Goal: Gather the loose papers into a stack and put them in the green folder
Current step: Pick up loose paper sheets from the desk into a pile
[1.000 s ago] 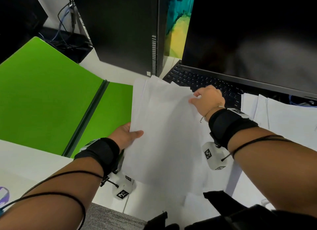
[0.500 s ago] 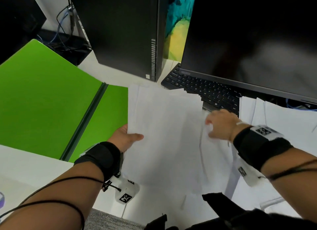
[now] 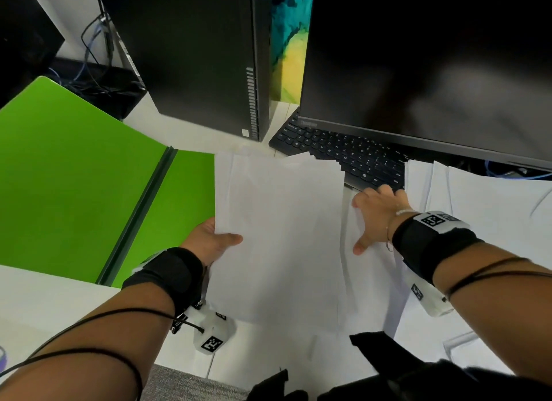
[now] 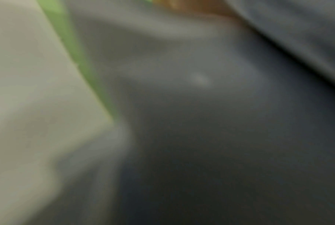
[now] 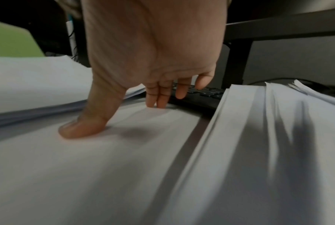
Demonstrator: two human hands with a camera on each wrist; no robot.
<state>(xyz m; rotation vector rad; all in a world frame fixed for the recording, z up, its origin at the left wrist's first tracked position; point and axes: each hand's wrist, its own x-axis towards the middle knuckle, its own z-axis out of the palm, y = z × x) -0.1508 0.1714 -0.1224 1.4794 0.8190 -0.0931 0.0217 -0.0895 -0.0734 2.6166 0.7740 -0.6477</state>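
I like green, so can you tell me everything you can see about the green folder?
The green folder is bright green and looks like thin plastic or card. It lies open on the white desk, with a dark spine running down its middle. The far flap tilts up toward the cables. The stack of white papers, held by the left hand, overlaps its right edge. No papers lie inside it yet.

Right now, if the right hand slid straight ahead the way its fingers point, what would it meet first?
Most likely the black keyboard. The right hand presses thumb and fingertips on a loose sheet, and the keyboard's near edge lies just past those fingertips. Depth is unclear; two fingers may already hover over the keys.
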